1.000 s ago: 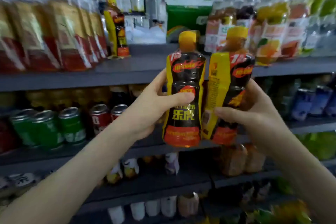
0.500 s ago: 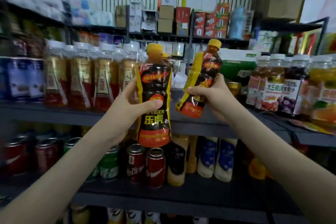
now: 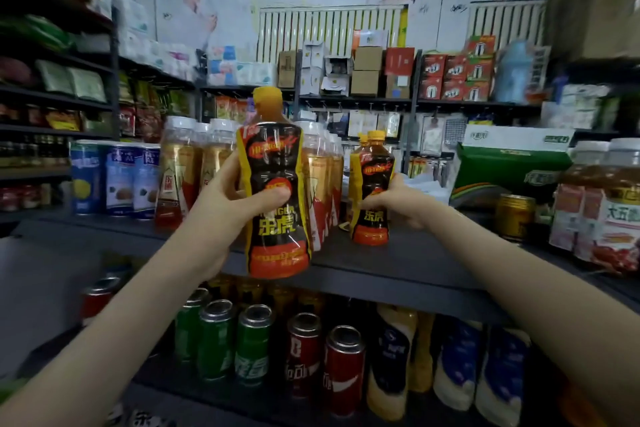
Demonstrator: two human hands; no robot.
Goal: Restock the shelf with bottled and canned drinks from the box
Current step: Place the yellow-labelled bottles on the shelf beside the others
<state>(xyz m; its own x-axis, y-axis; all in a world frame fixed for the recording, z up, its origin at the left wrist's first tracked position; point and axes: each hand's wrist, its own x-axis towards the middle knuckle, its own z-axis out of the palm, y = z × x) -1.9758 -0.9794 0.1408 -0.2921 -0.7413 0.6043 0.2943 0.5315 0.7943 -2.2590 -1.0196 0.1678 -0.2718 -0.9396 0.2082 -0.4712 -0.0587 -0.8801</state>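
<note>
My left hand (image 3: 239,204) grips a black-and-yellow energy drink bottle (image 3: 275,184) with a yellow cap, held upright in the air in front of the dark top shelf (image 3: 408,253). My right hand (image 3: 398,201) is wrapped around a second bottle of the same kind (image 3: 372,191), which stands upright on the shelf surface. Just behind it a third matching bottle (image 3: 362,142) shows only its cap and shoulder. The box is not in view.
White-capped tea bottles (image 3: 194,166) and blue cans (image 3: 117,177) fill the shelf's left. A gold can (image 3: 514,215), a green package (image 3: 509,166) and juice bottles (image 3: 602,204) stand at the right. Green and red cans (image 3: 263,347) line the shelf below.
The view has risen toward the top shelf. My right hand moved its bottle forward and down from a tilt in the air to upright on the shelf. My left hand kept its bottle raised.
</note>
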